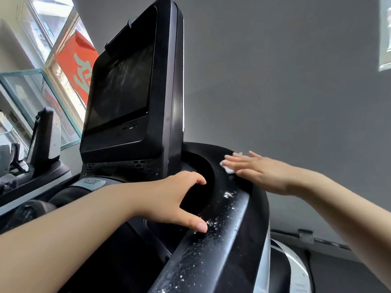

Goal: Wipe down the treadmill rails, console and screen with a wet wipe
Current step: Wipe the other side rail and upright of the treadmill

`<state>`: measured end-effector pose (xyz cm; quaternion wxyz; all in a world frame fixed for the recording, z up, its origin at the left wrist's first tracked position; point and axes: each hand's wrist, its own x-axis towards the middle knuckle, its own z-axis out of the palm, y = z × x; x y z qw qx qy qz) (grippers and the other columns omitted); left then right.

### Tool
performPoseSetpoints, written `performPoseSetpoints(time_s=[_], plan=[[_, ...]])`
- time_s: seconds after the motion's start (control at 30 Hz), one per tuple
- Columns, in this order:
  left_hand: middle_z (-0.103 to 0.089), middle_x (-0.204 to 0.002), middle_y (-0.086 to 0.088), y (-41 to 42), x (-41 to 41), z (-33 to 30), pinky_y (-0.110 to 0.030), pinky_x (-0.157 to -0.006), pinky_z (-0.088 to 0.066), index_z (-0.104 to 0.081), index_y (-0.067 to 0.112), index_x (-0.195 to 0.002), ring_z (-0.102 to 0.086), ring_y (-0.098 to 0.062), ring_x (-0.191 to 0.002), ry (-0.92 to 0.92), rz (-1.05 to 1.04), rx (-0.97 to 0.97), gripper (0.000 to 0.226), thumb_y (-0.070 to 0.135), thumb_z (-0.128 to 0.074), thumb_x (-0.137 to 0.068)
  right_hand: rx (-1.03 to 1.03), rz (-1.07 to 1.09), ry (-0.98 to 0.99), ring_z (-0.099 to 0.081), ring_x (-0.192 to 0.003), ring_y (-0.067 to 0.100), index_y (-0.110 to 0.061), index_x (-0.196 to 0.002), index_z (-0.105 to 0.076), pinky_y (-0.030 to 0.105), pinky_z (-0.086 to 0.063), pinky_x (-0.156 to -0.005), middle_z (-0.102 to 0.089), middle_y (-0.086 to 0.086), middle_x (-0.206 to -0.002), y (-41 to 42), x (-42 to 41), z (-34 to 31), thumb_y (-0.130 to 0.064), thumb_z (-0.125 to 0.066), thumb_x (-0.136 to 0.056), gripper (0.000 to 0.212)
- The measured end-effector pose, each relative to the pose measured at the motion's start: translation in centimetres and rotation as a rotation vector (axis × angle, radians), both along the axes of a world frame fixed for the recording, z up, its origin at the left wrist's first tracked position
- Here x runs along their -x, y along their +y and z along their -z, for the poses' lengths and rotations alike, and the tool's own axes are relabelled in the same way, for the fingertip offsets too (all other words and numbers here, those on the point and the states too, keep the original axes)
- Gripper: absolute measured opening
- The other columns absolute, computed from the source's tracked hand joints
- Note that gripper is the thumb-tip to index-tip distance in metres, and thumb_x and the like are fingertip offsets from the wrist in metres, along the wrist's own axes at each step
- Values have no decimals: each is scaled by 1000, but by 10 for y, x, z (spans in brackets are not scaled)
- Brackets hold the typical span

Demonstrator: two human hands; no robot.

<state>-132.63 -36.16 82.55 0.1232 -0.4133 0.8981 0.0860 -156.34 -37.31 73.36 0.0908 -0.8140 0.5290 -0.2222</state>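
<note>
- White wipe (229, 168) lies under the flat, straight fingers of the right hand (257, 173) on the black rail (222, 235).
- Left hand (169, 199) rests spread across the rail's inner edge, thumb among white specks (213, 224).
- Dark screen (120, 89) stands behind.

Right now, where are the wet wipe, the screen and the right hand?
wet wipe (228, 169): head view, white corner showing under the fingers.
screen (120, 87): head view, middle of the dark glass.
right hand (257, 172): head view, back of the hand, fingers straight, pressing the wipe on the rail.

The wipe (229, 168) is mostly hidden under the right hand (257, 172), which is motion-blurred. The rail (213, 246) is cut off at the bottom edge.
</note>
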Motion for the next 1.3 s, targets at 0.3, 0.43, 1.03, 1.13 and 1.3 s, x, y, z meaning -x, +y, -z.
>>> performPoseSetpoints(time_s=[0.3,0.43,1.03,1.13,1.3], plan=[[-7,-151,21,8,4,-7,-12,-106,-14,-2,33,-147,-11,2,-138,-53,49,-29,110,45,-78,-68,89,-96,-56,-3,-137,-18,-55,-132,-18,23,9,-117,-15,-31,-149,52,-10,16,-47,-11,-91,42],[-5,-152,21,10,3,-4,-13,-107,-13,1,32,-148,-10,1,-139,-73,54,-27,116,43,-80,-65,54,-9,-103,-6,-138,-14,-48,-134,-25,31,4,-118,-19,-29,-146,37,-14,6,-41,-14,-88,49],[5,-153,18,13,-1,3,-22,-110,-14,10,29,-148,-4,-6,-142,-97,-11,-85,118,41,-78,-70,65,-258,135,4,-136,-18,-40,-147,-22,16,17,-112,-9,-30,-151,86,-43,-3,-41,-12,-94,54],[4,-153,17,11,0,1,-22,-111,-12,9,27,-148,-4,-6,-141,-92,-2,-78,118,39,-79,-70,77,-71,289,2,-139,-12,-41,-147,-15,27,14,-116,-6,-28,-152,49,-23,-13,-44,-6,-93,55],[5,-154,15,11,1,4,-23,-112,-12,8,24,-149,-3,-8,-142,-74,-23,-70,120,37,-80,-68,16,81,240,-4,-144,-1,-29,-150,-20,26,10,-114,-12,-13,-158,2,-15,-14,-31,-19,-105,45]])
